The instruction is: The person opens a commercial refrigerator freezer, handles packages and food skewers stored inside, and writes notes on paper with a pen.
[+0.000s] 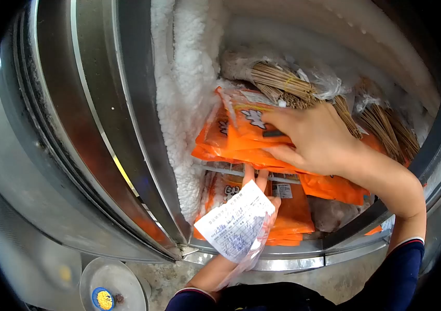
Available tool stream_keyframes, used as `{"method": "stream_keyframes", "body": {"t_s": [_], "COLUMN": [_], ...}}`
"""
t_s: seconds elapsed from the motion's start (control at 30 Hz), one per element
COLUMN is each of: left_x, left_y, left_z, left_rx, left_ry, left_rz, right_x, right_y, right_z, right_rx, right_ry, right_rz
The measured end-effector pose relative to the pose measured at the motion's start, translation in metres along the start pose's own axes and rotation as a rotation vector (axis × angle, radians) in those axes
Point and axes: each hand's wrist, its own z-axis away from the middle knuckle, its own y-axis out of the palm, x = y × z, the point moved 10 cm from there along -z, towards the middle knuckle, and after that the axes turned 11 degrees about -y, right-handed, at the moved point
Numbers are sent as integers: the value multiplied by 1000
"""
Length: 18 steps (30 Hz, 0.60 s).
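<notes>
My right hand (321,137) reaches into the freezer and pinches the edge of an orange packet (254,116) with a white printed character. A small dark bar (275,133) shows under its fingers; its kind is unclear. Lower down, my left hand (270,197) holds a white handwritten slip (236,220), with clear plastic (254,262) hanging along the wrist. Its fingertips point up to the lower edge of the upper orange packets. The slip hides most of the palm. More orange packets (293,217) lie on the level below.
Bundles of thin sticks (283,80) in clear bags lie behind the packets, with more sticks (386,129) at right. Thick frost (189,67) coats the left inner wall. A metal door (59,103) stands at left. A round stool top (109,272) holds a blue-rimmed dish (104,299).
</notes>
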Motion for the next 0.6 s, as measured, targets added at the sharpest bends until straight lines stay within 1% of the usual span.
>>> {"method": "stream_keyframes", "body": {"t_s": [0.07, 0.17, 0.2, 0.3, 0.37, 0.47, 0.6], "left_x": [-2, -7, -9, -13, -17, -20, -9], "left_y": [-7, -14, -16, -25, -33, -42, -53], "left_z": [4, 7, 9, 13, 17, 22, 33], "left_rx": [-12, -17, -19, -15, -15, -23, -62], "left_ry": [-10, -18, -21, -29, -34, -49, -119], "left_rz": [-41, -95, -108, -177, -236, -332, -227], "right_x": [-1, -12, -18, -26, -47, -64, -88], "right_y": [3, -4, -1, -12, -33, -47, -56], "right_z": [9, 9, 6, 6, 13, 20, 40], "right_rx": [26, 23, 80, -44, -87, -109, -138], "right_ry": [4, -25, -25, -51, 28, 117, 250], "right_rz": [111, 163, 146, 146, 254, 207, 251]}}
